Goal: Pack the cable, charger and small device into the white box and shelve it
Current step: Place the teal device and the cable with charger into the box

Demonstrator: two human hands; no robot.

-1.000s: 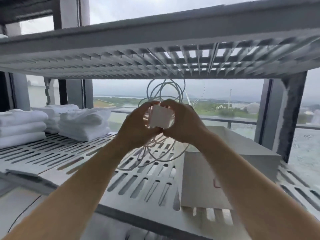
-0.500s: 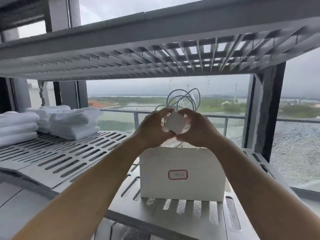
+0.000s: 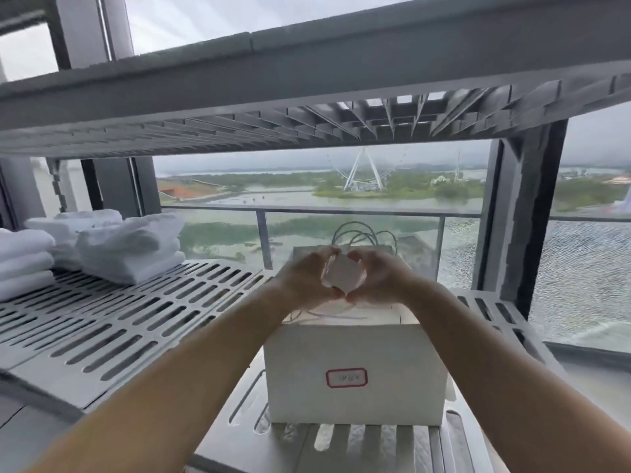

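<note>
Both hands have dropped since half a second ago. They were raised clear above the white box (image 3: 355, 356) then, and now they sit right at its open top, with the cable loops lower as well. The left hand (image 3: 307, 278) and right hand (image 3: 379, 278) are curled toward each other and pinch the white charger (image 3: 343, 276) between fingertips and thumbs, and the thumbs nearly meet beneath it. The charger is over the box's opening, at about rim height, and motion blur hides whether it touches the rim.

The cable (image 3: 362, 233) rises in several thin loops behind the hands, above the box's far side, where a pale raised panel stands, too blurred to make out. More strands hang below the hands and lie just inside the box's near wall.

The box stands on the slotted grey shelf (image 3: 136, 322), close to that shelf's front edge, and a red-bordered label (image 3: 346, 377) on its near face points at the camera. To the left of the box a long stretch of bare slotted shelf runs to the folded white towels (image 3: 129, 247), which are stacked well apart from it. To the right of the box a narrower strip of shelf lies between it and the dark upright post (image 3: 522, 216). Above the box, the upper shelf (image 3: 273, 80) leaves open height over the hands and loops. Behind the box, past the shelf's back edge, a balcony railing (image 3: 341, 210) shows through the window.
</note>
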